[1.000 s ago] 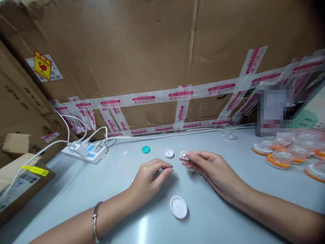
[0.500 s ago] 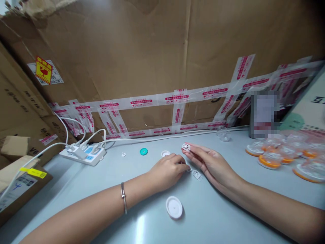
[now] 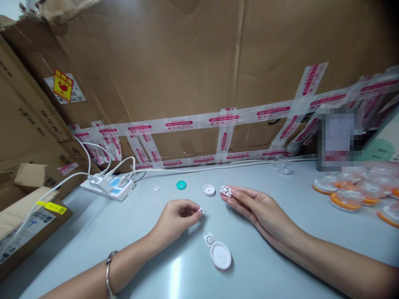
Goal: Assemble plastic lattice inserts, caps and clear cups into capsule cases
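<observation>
My left hand [image 3: 182, 216] pinches a small white openwork plastic piece [image 3: 202, 210] between thumb and fingers, just above the table. In my right hand [image 3: 252, 203] is another white plastic piece with cut-out holes [image 3: 226, 191], gripped at the fingertips. Below and between the hands, a white openwork part [image 3: 209, 239] lies against a round white shallow disc [image 3: 221, 256]. Beyond them sit a smaller white round cap [image 3: 209, 190], a teal ring-like disc [image 3: 181, 185] and a tiny white piece [image 3: 156, 188].
Clear domed items with orange and white bases [image 3: 346, 199] cluster at the right. A clear plastic piece [image 3: 284, 166] stands near the back. A white power strip [image 3: 109, 189] with plugged cables lies at the left. A large taped cardboard box [image 3: 187, 83] walls off the back.
My left hand has moved left and slightly down, away from my right hand, carrying a small white piece. An openwork part now rests beside the larger disc. The view has shifted slightly.
</observation>
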Tool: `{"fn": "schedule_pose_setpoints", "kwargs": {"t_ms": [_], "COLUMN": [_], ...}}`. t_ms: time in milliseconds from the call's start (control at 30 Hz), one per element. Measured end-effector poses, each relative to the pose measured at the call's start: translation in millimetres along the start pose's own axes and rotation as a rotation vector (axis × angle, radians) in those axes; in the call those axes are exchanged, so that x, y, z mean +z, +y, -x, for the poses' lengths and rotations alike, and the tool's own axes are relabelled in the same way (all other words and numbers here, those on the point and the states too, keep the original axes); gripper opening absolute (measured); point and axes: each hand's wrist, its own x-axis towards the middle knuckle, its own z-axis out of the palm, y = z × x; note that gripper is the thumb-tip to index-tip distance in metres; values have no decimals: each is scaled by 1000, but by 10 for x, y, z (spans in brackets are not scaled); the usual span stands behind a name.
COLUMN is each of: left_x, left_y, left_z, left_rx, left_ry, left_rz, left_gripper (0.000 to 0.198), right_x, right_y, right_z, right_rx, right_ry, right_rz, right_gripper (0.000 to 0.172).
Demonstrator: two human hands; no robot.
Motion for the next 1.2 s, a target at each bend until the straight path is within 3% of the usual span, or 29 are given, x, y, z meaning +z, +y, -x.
{"fn": "schedule_pose_setpoints", "kwargs": {"t_ms": [200, 500, 667, 833, 1200], "left_x": [1, 3, -30, 10, 115], "left_y": [-32, -55, 13, 107, 68], "left_z": [-8, 24, 51, 94, 152], "left_rx": [76, 140, 239, 377, 489], "left_ry": [15, 15, 50, -7, 33], "left_rz": [10, -57, -118, -141, -226], "left_gripper": [32, 18, 14, 14, 20], "right_x": [1, -31, -35, -15, 29], "right_y": [61, 121, 117, 139, 177], "right_z": [86, 81, 85, 95, 102], "right_rx": [97, 192, 196, 204, 170], "right_ry": [-100, -151, -165, -264, -333], "right_rz": [102, 148, 177, 181, 220], "right_gripper": [23, 26, 28, 31, 29]}}
